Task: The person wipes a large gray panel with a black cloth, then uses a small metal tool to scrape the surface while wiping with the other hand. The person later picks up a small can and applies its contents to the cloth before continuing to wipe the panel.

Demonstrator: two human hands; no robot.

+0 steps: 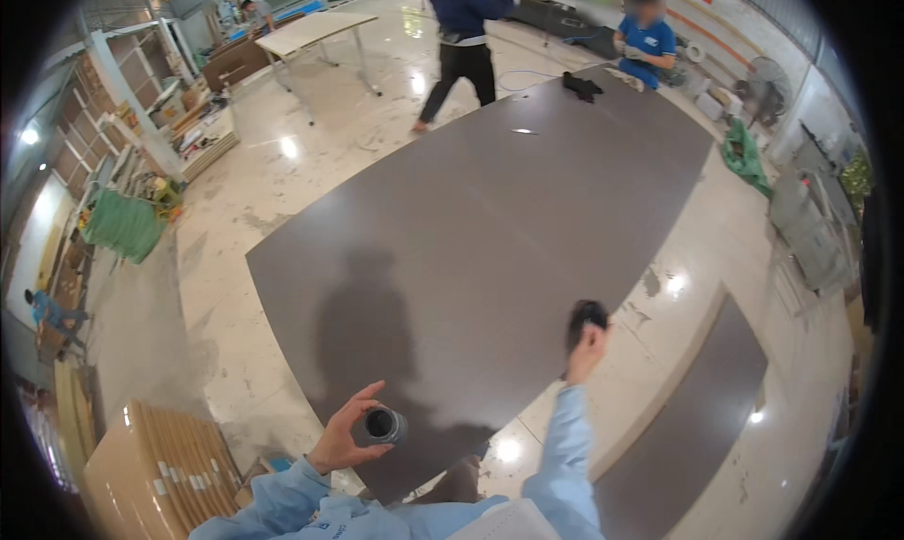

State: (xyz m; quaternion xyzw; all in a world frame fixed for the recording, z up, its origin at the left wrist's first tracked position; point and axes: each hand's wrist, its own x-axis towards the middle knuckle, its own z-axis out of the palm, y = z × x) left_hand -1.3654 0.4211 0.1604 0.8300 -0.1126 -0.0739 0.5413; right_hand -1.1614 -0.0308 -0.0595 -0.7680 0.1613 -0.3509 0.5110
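Note:
My left hand (pixel 345 436) is closed round a small dark cylindrical jar (pixel 380 425), its open mouth turned up toward me. The inside of the jar looks dark. My right hand (pixel 588 352) is stretched forward and closed on a black object (pixel 589 312), too blurred to tell its kind. Both hands are above the near part of a large grey-brown panel (pixel 471 229), the right one by its right edge. My shadow falls across the panel's surface. On the panel's far part lie a black cloth-like thing (pixel 582 87) and a small whitish thing (pixel 524 131).
A co-worker in blue (pixel 646 43) crouches at the panel's far end; another person in dark clothes (pixel 463 32) stands beyond it. A narrower brown panel (pixel 697 418) lies right. Stacked boards (pixel 160 465) stand near left. A table (pixel 315 33) is far left, a fan (pixel 765 88) far right.

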